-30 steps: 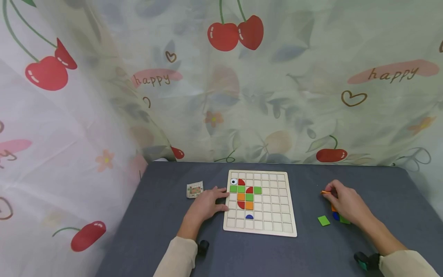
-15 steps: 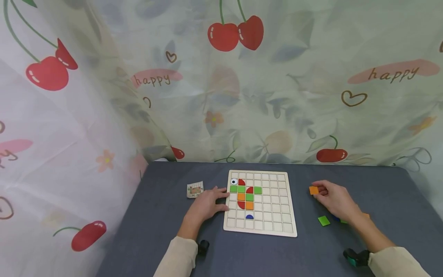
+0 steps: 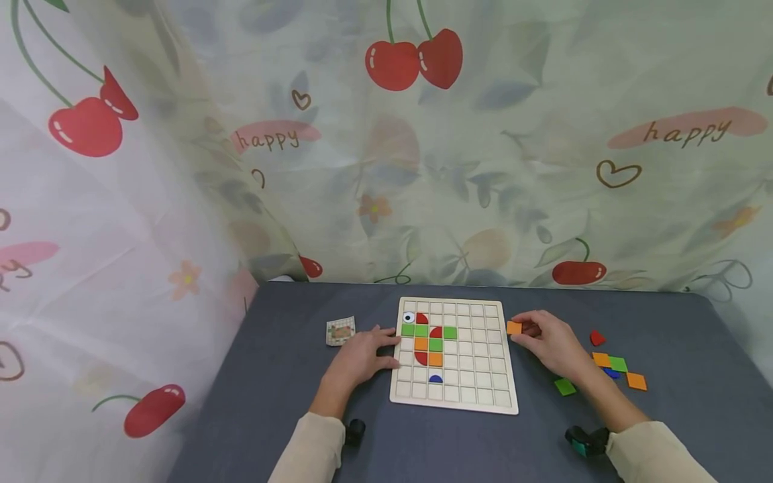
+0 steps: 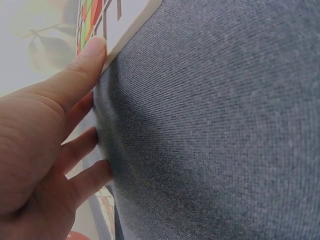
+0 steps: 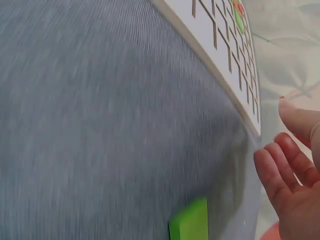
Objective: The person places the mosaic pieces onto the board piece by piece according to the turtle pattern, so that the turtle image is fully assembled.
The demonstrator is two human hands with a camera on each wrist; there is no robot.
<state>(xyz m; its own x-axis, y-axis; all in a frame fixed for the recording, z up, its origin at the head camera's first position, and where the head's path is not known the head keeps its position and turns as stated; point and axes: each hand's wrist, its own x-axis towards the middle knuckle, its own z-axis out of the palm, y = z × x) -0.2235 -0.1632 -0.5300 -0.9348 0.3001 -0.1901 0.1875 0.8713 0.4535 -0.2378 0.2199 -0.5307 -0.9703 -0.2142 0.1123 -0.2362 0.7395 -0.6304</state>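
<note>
A pale wooden grid board (image 3: 477, 376) lies on the dark cloth, with red, green and orange tiles, an eye tile (image 3: 408, 317) and a blue half-round tile (image 3: 435, 379) in its upper left and lower cells. My left hand (image 3: 360, 355) rests at the board's left edge; in the left wrist view its thumb (image 4: 82, 65) touches the rim and the other fingers are spread. Just off the board's right edge, my right hand (image 3: 552, 342) pinches an orange square tile (image 3: 514, 327) between thumb and fingertips. That tile is almost wholly hidden in the right wrist view.
Loose tiles lie on the right: a red one (image 3: 597, 337), orange ones (image 3: 637, 382), a green one (image 3: 617, 363), a partly covered blue one (image 3: 611, 373), and a green square (image 3: 565, 387) beside the right wrist. A small pattern card (image 3: 341, 331) lies left of the board. A printed curtain (image 3: 423, 201) hangs behind.
My right hand has moved left from the loose tiles to the board's right edge, carrying the orange tile. The tiles it covered now show. My left hand has stayed in place.
</note>
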